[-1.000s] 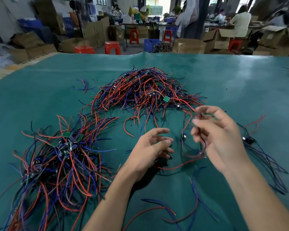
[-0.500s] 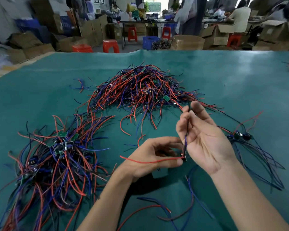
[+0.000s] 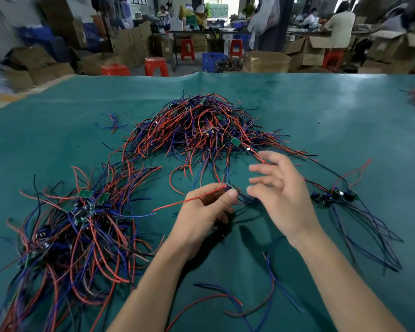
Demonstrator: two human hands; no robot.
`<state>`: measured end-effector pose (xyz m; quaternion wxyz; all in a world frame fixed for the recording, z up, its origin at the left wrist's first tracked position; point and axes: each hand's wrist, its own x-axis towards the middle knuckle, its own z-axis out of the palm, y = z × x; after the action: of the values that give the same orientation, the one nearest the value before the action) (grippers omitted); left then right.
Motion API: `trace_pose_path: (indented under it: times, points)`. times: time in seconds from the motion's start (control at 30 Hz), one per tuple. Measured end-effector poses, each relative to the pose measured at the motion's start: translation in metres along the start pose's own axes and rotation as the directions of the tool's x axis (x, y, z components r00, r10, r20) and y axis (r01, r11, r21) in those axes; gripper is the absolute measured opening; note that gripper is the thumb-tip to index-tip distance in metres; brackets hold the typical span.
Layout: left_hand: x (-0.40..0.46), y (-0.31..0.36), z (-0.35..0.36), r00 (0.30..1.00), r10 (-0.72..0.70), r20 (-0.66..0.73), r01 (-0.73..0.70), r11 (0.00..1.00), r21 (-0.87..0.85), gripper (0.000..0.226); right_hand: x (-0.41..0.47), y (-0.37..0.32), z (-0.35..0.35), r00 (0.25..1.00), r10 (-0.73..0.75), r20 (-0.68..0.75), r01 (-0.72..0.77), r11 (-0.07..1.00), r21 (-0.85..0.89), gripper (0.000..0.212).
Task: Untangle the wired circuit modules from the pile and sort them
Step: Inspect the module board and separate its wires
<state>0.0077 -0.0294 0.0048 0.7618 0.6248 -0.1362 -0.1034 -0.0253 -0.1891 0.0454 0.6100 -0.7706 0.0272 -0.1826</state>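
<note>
Green mat [image 3: 321, 111], workshop clutter behind. Module [image 3: 231, 187] sits centre-near, pinched at left hand [image 3: 201, 212] thumb and forefinger, red lead [image 3: 189, 200] trailing left. Right hand [image 3: 280, 195] just beside it, fingers spread, gripping nothing. Far pile [image 3: 201, 125] unsorted; left pile [image 3: 82, 224] and a small right group [image 3: 333, 195] look sorted. Likely light, floppy leads that snag; hold the board, not the wires or solder joints.

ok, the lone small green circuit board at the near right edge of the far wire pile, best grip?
Pinch the small green circuit board by its two opposite edges, coming from above on the near side. It lies flat and exposed at the far wire pile's rim, wires trailing back into the tangle, so draw it toward you.
</note>
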Motion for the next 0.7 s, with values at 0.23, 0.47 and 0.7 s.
trace_pose_path:
  times: [0.23,0.47,0.7]
  points:
    - [0.002,0.000,0.001,0.996,0.001,-0.092,-0.009,0.997,-0.080,0.014,-0.004,0.008,0.004,0.977,-0.210,0.044,0.212,0.913,-0.347,0.015]
    - [0.004,-0.001,-0.001,0.994,-0.016,-0.109,0.013,1.000,-0.025,0.019,0.005,-0.016,-0.017,0.988,0.153,-0.037,-0.097,0.778,0.620,0.031]
    - [0.002,0.000,0.001,0.994,0.004,-0.105,-0.024,0.982,-0.189,0.045,-0.004,-0.009,0.015,0.900,0.379,0.217,-0.430,0.687,0.586,0.005]
